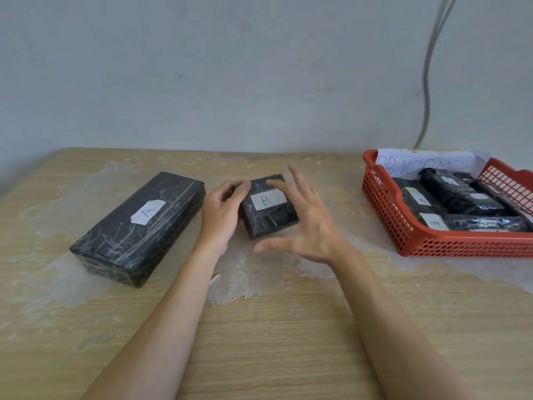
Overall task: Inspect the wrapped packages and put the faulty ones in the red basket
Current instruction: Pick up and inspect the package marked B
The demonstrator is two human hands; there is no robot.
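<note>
Mid-table, package B [268, 210] is gripped at its left end by the curled left hand [220, 217]. The right hand [308, 226] hovers spread beside it, holding nothing. Held one-sided, the slick wrap could slip, and package B might fall short of the basket [403, 226] or knock package A [138, 226].

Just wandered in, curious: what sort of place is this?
Probably a makeshift package-inspection bench: a worn wooden table against a bare wall, black wrapped package A and smaller package B, and a red basket holding more, with a handwritten paper sign.
</note>
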